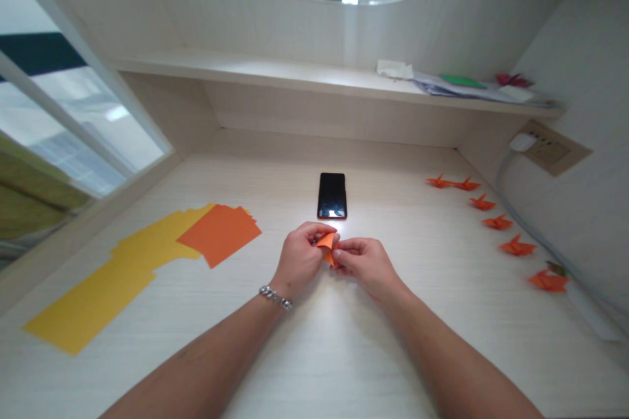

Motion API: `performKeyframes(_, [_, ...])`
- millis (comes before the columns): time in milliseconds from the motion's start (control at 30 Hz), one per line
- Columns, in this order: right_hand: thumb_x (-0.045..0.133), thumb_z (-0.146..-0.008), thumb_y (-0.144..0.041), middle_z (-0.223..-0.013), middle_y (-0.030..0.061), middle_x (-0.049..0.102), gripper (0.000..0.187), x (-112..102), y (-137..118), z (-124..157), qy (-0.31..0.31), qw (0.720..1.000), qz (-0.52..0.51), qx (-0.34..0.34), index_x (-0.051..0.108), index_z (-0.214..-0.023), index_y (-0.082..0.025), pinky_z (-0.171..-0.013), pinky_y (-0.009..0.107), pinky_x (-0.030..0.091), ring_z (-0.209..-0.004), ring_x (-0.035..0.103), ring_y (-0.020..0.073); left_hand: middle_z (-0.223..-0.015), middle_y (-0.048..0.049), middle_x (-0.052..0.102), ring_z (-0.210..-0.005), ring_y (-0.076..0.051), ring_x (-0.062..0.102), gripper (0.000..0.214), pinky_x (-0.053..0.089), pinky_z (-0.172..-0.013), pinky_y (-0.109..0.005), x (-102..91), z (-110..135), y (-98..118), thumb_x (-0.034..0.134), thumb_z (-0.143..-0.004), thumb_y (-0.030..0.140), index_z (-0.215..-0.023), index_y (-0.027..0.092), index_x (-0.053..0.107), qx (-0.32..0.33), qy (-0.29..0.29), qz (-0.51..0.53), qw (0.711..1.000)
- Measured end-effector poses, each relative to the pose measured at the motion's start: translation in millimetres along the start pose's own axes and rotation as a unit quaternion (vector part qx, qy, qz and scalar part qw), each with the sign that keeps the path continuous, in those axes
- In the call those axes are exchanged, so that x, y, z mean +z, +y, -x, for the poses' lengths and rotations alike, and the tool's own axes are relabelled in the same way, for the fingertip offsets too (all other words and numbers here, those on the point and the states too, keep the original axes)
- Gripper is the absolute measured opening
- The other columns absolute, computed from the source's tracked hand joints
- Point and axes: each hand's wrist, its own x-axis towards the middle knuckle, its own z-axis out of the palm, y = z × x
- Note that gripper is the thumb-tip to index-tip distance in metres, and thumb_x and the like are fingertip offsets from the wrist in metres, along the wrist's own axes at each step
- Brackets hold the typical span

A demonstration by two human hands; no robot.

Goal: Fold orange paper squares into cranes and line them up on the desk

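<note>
Between my two hands, just above the desk, is a partly folded piece of orange paper [326, 243]. My left hand [303, 254], with a chain bracelet [275, 297] at the wrist, pinches it from the left, thumb and fingers closed on it. From the other side my right hand [366, 262] grips the paper's right edge between thumb and fingertips. Part of the fold is hidden behind the fingers. A black phone [332, 195] lies flat just beyond my hands.
Orange paper sheets [219, 234] lie at the left, partly over yellow sheets [93, 304]. Several folded orange paper cranes [517, 246] form a line at the right, beside a grey cable [528, 226] plugged into a wall socket [555, 147]. A shelf [275, 77] with papers runs along the back.
</note>
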Motion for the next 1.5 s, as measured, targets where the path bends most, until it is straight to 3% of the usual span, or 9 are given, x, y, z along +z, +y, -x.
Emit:
performKeyframes(567, [0.080, -0.059, -0.035, -0.065, 0.0053, 0.069, 0.030, -1, -4, 2, -0.020, 0.999, -0.011, 0.043, 0.072, -0.075, -0.011, -0.055, 0.024, 0.051, -0.053, 0.062, 0.0123, -0.092, -0.0076, 0.071, -0.082, -0.020, 0.066, 0.018, 0.051, -0.072, -0.029, 0.0, 0, 4, 0.068, -0.076, 0.031, -0.087, 0.017, 0.072, 0.007, 0.007, -0.045, 0.999])
performKeyframes(833, [0.077, -0.062, -0.030, -0.066, 0.0042, 0.069, 0.024, 0, -6, 3, -0.023, 0.999, 0.002, 0.031, 0.072, -0.078, -0.012, -0.056, 0.024, 0.050, -0.054, 0.062, 0.0119, -0.092, -0.0072, 0.071, -0.082, -0.020, 0.066, 0.015, 0.052, -0.073, -0.029, -0.1, 1, 5, 0.068, -0.075, 0.029, -0.085, 0.018, 0.072, 0.011, 0.012, -0.050, 0.999])
performKeyframes(1233, [0.082, -0.053, -0.020, -0.073, 0.0068, 0.071, 0.037, 0, -12, 8, -0.046, 0.995, -0.059, 0.068, 0.071, -0.088, -0.011, -0.066, 0.029, 0.054, -0.060, 0.066, 0.0142, -0.091, -0.0082, 0.072, -0.080, -0.020, 0.067, 0.019, 0.052, -0.068, -0.027, -1.3, -1, 3, 0.069, -0.075, 0.031, -0.086, 0.017, 0.073, 0.001, 0.019, -0.023, 1.000])
performKeyframes(1367, [0.077, -0.063, -0.028, -0.073, 0.0072, 0.071, 0.027, 1, -11, 7, -0.031, 0.998, -0.023, 0.051, 0.070, -0.082, -0.010, -0.057, 0.025, 0.052, -0.054, 0.064, 0.0120, -0.091, -0.0087, 0.072, -0.079, -0.020, 0.067, 0.020, 0.052, -0.067, -0.027, -0.9, 0, 4, 0.070, -0.075, 0.032, -0.086, 0.016, 0.073, -0.007, 0.014, -0.009, 1.000])
performKeyframes(1500, [0.078, -0.061, -0.028, -0.066, 0.0052, 0.070, 0.028, 1, -12, 5, -0.003, 0.998, 0.021, 0.060, 0.067, -0.081, -0.012, -0.052, 0.024, 0.051, -0.051, 0.064, 0.0130, -0.090, -0.0096, 0.072, -0.078, -0.020, 0.067, 0.025, 0.053, -0.065, -0.027, -0.3, -1, 6, 0.072, -0.073, 0.035, -0.087, 0.014, 0.072, -0.036, -0.007, 0.031, 0.999])
